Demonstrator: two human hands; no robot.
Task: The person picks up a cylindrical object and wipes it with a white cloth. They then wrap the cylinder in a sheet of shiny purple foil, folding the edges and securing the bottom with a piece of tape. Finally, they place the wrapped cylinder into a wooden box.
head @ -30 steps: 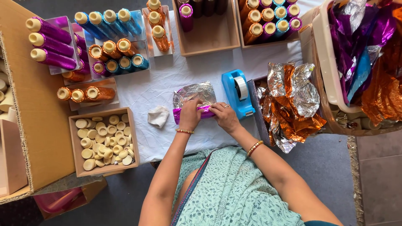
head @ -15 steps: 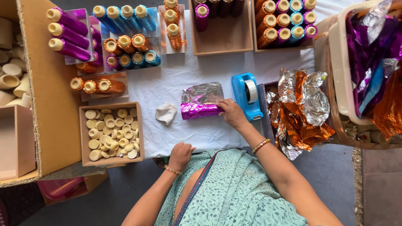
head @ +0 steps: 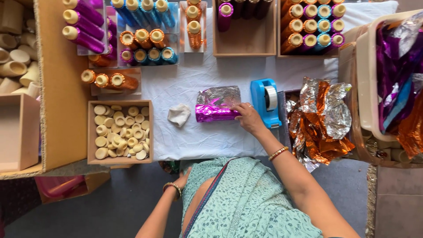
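One right hand (head: 249,119) rests curled fingers (head: 238,110) on the purple foil roll's (head: 216,113) end, ungripped.

A white-clothed table (head: 194,136) bears a purple foil roll (head: 216,112), tape dispenser (head: 265,102) (blue), wooden trays (head: 120,132).

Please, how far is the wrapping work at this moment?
Done: many foil-wrapped tubes stand sorted in wooden trays. In hand: the right hand presses a half-rolled purple foil tube on the white cloth; the left hand is down at the lap. Left: bare tubes and loose foil sheets wait.
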